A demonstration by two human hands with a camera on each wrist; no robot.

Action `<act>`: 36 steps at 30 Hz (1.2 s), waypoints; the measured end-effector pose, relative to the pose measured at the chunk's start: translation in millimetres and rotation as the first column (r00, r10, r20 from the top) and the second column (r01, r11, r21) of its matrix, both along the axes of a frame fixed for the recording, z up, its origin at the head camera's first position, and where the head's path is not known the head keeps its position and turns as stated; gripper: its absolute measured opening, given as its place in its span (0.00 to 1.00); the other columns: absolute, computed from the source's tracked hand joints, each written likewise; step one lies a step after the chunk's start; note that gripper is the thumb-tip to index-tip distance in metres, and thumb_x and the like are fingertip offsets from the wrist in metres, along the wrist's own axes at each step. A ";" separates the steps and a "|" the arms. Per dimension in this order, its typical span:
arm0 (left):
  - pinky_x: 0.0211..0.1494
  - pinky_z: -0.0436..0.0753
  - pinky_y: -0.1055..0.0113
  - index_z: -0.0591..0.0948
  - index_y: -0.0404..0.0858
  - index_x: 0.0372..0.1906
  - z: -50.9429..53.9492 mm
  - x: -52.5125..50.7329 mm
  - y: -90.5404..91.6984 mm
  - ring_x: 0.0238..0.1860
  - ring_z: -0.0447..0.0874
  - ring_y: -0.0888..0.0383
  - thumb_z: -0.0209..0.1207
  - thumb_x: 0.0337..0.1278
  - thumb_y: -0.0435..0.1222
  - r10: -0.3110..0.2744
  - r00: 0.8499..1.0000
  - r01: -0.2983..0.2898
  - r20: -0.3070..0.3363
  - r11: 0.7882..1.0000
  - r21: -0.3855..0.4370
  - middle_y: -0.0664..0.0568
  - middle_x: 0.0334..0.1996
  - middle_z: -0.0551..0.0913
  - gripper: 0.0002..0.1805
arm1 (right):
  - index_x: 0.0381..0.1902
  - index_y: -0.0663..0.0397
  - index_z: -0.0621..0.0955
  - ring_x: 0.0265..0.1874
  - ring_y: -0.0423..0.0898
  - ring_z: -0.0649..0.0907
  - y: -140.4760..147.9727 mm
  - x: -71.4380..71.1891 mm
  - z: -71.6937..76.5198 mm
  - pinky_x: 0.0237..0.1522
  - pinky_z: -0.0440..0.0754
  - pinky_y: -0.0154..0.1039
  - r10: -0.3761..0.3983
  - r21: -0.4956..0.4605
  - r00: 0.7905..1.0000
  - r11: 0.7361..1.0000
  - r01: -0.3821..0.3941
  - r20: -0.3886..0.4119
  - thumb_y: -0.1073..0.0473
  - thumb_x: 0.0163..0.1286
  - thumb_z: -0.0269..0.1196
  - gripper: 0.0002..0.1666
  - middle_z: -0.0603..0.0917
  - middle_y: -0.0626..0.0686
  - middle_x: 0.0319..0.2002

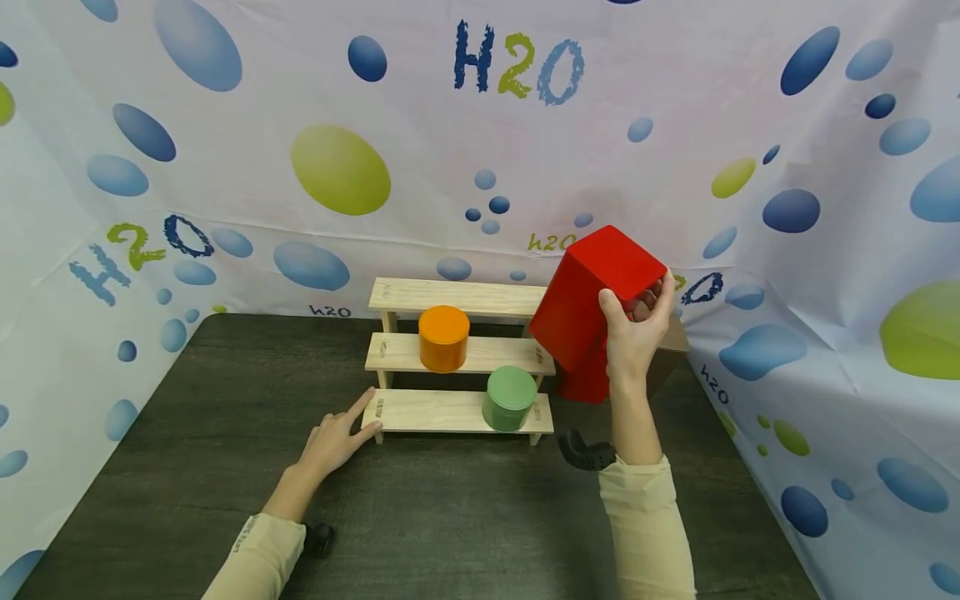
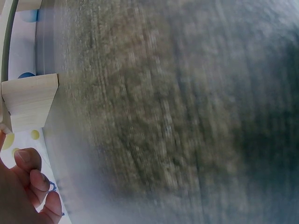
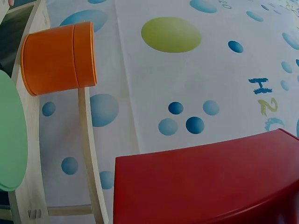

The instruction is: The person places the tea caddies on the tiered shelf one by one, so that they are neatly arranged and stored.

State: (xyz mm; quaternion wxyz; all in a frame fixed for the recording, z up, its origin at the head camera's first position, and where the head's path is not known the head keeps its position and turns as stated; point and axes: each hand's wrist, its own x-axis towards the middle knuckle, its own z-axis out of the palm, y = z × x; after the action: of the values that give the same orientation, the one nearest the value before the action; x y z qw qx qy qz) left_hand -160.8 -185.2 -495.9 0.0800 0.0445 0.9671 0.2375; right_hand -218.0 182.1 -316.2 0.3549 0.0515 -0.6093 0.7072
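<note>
The right hand (image 1: 636, 337) is gripping a tilted red rectangular box (image 1: 572, 307) at the right end of a three-tiered pale wooden shelf (image 1: 472, 297); the left hand (image 1: 330, 442), thumb and forefinger apart, is touching the lowest tier (image 1: 431, 410).

A white curtain (image 1: 435, 137) printed with blue and lime-green ovals (image 1: 341, 169) and "H2O" lettering (image 1: 473, 58) lines the back and sides of a dark wood-grain desk (image 1: 457, 517).
</note>
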 end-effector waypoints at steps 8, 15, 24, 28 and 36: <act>0.47 0.68 0.36 0.52 0.46 0.71 -2.2 -0.6 -0.5 0.53 0.67 0.28 0.44 0.60 0.61 0.000 1.000 0.000 -0.003 1.000 0.003 0.28 0.56 0.70 0.40 | 0.63 0.55 0.63 0.45 0.47 0.73 -14.5 -12.6 5.4 0.46 0.76 0.37 0.067 -0.009 0.997 0.998 -0.067 -0.031 0.61 0.52 0.64 0.40 0.72 0.51 0.49; 0.48 0.67 0.36 0.52 0.46 0.72 -0.2 0.0 1.1 0.54 0.67 0.28 0.44 0.60 0.61 0.003 1.000 -0.003 0.006 1.000 0.003 0.29 0.56 0.70 0.40 | 0.65 0.59 0.60 0.44 0.44 0.72 -27.2 -16.0 11.8 0.44 0.74 0.36 0.078 0.050 0.997 0.996 -0.078 -0.005 0.62 0.52 0.62 0.42 0.71 0.46 0.47; 0.47 0.69 0.37 0.52 0.45 0.71 0.4 -0.1 0.8 0.52 0.68 0.29 0.45 0.60 0.60 0.008 1.000 -0.008 -0.007 1.000 0.003 0.28 0.55 0.71 0.40 | 0.67 0.63 0.56 0.45 0.41 0.69 -40.6 -23.3 19.3 0.47 0.71 0.38 0.097 0.115 0.994 0.988 -0.102 0.049 0.62 0.53 0.60 0.44 0.69 0.55 0.53; 0.46 0.69 0.38 0.52 0.45 0.71 -0.4 0.5 0.7 0.52 0.69 0.29 0.45 0.60 0.60 0.010 1.000 -0.010 -0.013 1.000 0.005 0.29 0.55 0.71 0.40 | 0.67 0.57 0.57 0.47 0.42 0.69 -40.3 -39.0 9.6 0.49 0.71 0.40 0.103 0.127 0.992 0.986 -0.111 0.069 0.59 0.53 0.62 0.45 0.68 0.55 0.55; 0.47 0.69 0.37 0.52 0.46 0.71 -1.1 1.1 0.8 0.52 0.69 0.29 0.45 0.60 0.59 0.012 1.000 -0.012 -0.013 1.000 0.004 0.29 0.55 0.71 0.39 | 0.67 0.53 0.59 0.48 0.44 0.70 -49.6 -53.1 5.2 0.49 0.72 0.41 0.125 0.129 0.991 0.983 -0.132 0.057 0.56 0.54 0.63 0.44 0.70 0.52 0.53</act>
State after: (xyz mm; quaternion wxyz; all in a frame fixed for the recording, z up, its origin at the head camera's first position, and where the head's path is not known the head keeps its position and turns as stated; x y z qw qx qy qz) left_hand -159.6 -184.4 -496.9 0.0724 0.0403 0.9674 0.2394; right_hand -271.1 132.5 -311.1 0.2895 0.0970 -0.6585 0.6878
